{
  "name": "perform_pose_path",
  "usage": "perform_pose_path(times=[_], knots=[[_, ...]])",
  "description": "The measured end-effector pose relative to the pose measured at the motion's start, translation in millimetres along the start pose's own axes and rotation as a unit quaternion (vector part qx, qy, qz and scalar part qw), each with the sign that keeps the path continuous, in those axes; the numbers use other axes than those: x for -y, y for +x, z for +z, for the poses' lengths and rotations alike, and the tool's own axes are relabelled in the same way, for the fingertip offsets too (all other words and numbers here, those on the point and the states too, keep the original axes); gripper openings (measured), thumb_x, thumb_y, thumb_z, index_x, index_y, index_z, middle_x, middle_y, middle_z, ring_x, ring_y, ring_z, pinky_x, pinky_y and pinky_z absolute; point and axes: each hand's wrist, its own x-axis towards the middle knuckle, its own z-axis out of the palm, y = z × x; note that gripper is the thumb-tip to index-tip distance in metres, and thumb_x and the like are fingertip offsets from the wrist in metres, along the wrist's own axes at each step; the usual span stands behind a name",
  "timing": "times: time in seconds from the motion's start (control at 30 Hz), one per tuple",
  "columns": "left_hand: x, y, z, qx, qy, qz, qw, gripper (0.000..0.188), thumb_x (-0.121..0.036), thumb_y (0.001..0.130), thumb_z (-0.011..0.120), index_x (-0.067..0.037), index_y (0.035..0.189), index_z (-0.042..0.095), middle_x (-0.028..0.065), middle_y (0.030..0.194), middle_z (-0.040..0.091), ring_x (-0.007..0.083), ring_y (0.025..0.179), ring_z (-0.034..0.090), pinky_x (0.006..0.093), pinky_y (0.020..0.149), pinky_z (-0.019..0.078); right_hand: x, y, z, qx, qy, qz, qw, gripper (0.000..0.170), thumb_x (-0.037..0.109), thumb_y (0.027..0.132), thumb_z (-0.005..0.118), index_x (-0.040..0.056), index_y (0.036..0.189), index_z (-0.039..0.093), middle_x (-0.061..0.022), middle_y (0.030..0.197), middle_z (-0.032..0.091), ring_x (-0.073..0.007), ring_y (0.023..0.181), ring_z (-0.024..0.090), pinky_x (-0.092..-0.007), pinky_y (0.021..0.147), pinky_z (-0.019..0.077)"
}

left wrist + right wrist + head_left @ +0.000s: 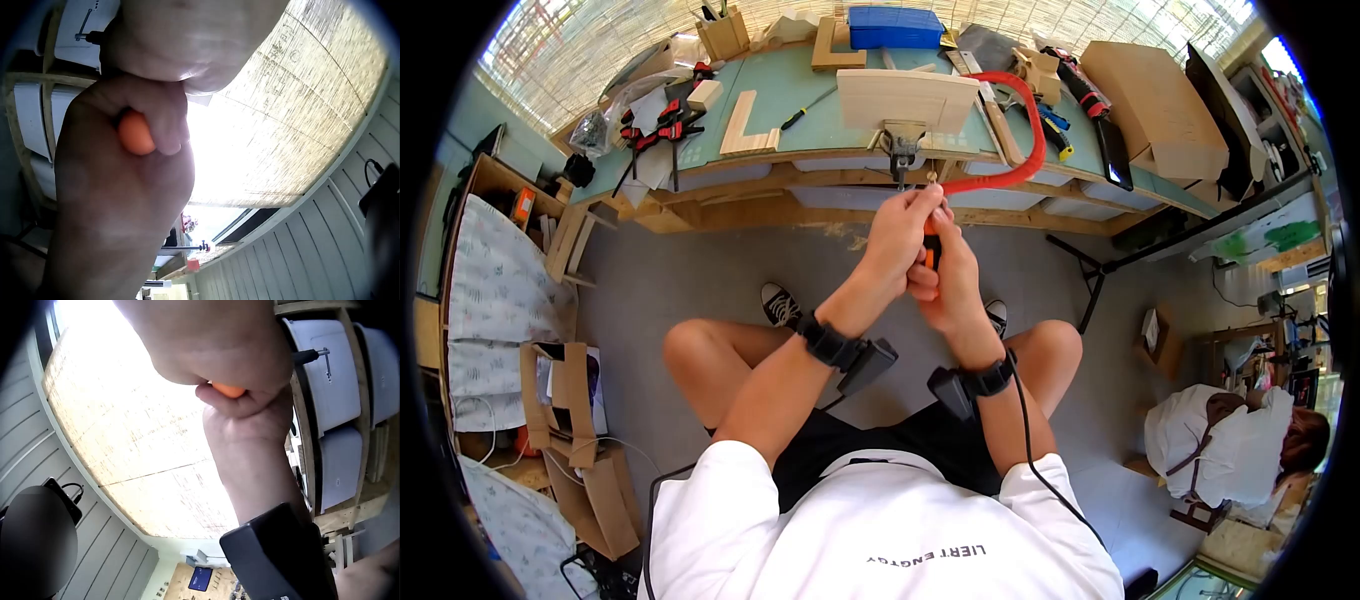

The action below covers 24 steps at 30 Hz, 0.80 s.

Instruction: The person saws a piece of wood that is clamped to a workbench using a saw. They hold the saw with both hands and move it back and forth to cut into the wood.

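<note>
Both hands grip the orange-and-black handle [932,258] of a coping saw in front of the workbench. The left hand [893,238] and the right hand [952,272] overlap around it, with fingers curled. In the left wrist view the handle's rounded orange end [136,132] shows between the fingers; the right wrist view shows some of that orange end [229,389] too. The saw's deep red frame [1032,130] curves out to the right and back behind a pale wooden board [905,98]. A vise [903,150] at the bench edge holds the board upright. The blade is hidden.
On the green-topped bench [800,75] lie an L-shaped wooden piece [750,128], a screwdriver [805,108], red-and-black clamps [665,128] and a blue box [895,27]. A cardboard box [1155,100] stands at right. A tripod leg [1090,285] and a seated person [1235,445] are also at right.
</note>
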Motion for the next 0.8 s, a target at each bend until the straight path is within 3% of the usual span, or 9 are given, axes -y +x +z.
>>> perform_pose_path(times=[0.17,0.2,0.3,0.37,0.43,0.57,0.63,0.7,0.8], knots=[[-17.9,0.5,8.4,-0.029,-0.010,-0.020,0.999,0.032,-0.036,0.095,0.057,-0.008,0.080,0.061,-0.0015,0.066,0.052,0.0059,0.048,0.039,0.0244,0.041,0.0346,9.3,27.5,-9.1,0.073,0.015,0.009,0.997,0.013,0.039,0.099,0.049,0.0264,0.103,0.050,0.0034,0.067,0.049,-0.0035,0.040,0.037,-0.0186,0.032,0.0242],[-5.4,-4.1,3.7,-0.014,0.028,0.002,1.000,0.033,-0.035,0.097,0.053,-0.005,0.085,0.060,0.0080,0.075,0.065,0.0098,0.056,0.056,0.0221,0.048,0.0441,4.1,7.5,-4.9,0.044,0.003,0.006,0.999,0.014,0.039,0.099,0.050,0.0249,0.102,0.050,0.0033,0.067,0.049,-0.0036,0.041,0.038,-0.0186,0.032,0.0245],[-4.0,-13.4,6.5,-0.010,-0.045,-0.008,0.999,0.033,-0.035,0.097,0.053,-0.006,0.085,0.060,0.0065,0.074,0.063,0.0096,0.057,0.057,0.0219,0.049,0.0451,1.2,2.5,-4.4,0.017,-0.010,-0.001,1.000,0.019,0.038,0.099,0.049,0.0209,0.093,0.046,0.0017,0.066,0.048,-0.0064,0.040,0.039,-0.0209,0.031,0.0246],[-13.3,0.9,2.1,0.020,0.007,-0.007,1.000,0.033,-0.036,0.098,0.053,-0.006,0.086,0.060,0.0043,0.071,0.061,0.0098,0.056,0.057,0.0224,0.050,0.0462,8.5,23.5,-9.8,0.055,-0.007,0.016,0.998,0.018,0.039,0.099,0.048,0.0212,0.096,0.046,0.0017,0.066,0.048,-0.0060,0.041,0.040,-0.0204,0.032,0.0250],[-32.8,-2.5,9.1,-0.029,0.028,-0.081,0.996,0.033,-0.035,0.098,0.053,-0.006,0.086,0.060,0.0028,0.069,0.060,0.0101,0.057,0.057,0.0238,0.051,0.0484,10.5,29.1,-9.2,0.049,0.002,0.017,0.999,0.019,0.039,0.100,0.048,0.0212,0.095,0.046,0.0017,0.066,0.048,-0.0055,0.041,0.039,-0.0195,0.032,0.0247],[-0.9,-14.9,5.0,-0.011,-0.032,-0.015,0.999,0.033,-0.037,0.097,0.055,-0.007,0.086,0.060,0.0023,0.071,0.060,0.0075,0.046,0.049,0.0228,0.043,0.0449,0.8,0.4,-1.3,0.044,-0.006,0.007,0.999,0.017,0.039,0.099,0.048,0.0228,0.095,0.044,0.0022,0.065,0.049,-0.0052,0.041,0.039,-0.0190,0.033,0.0239],[-6.7,-9.1,6.3,-0.014,-0.031,-0.013,0.999,0.032,-0.036,0.096,0.054,-0.006,0.086,0.060,0.0027,0.073,0.060,0.0084,0.045,0.049,0.0229,0.040,0.0433,-0.2,-1.3,1.8,0.008,-0.007,0.005,1.000,0.017,0.041,0.098,0.052,0.0266,0.106,0.052,0.0036,0.069,0.049,-0.0035,0.043,0.038,-0.0181,0.033,0.0229],[-18.8,4.8,5.8,-0.026,0.013,-0.027,0.999,0.032,-0.037,0.095,0.056,-0.007,0.084,0.061,-0.0018,0.064,0.048,0.0076,0.049,0.040,0.0252,0.039,0.0394,11.3,29.9,-9.7,0.055,0.003,0.017,0.998,0.017,0.041,0.098,0.052,0.0241,0.103,0.051,0.0034,0.069,0.050,-0.0039,0.042,0.038,-0.0182,0.033,0.0232],[-15.3,3.7,4.9,-0.020,-0.002,-0.035,0.999,0.033,-0.038,0.095,0.056,-0.008,0.083,0.061,-0.0023,0.065,0.048,0.0064,0.047,0.038,0.0246,0.038,0.0370,8.8,29.1,-8.6,0.081,0.012,0.000,0.997,0.017,0.040,0.099,0.051,0.0235,0.100,0.051,0.0035,0.068,0.050,-0.0032,0.042,0.037,-0.0178,0.033,0.0238]])
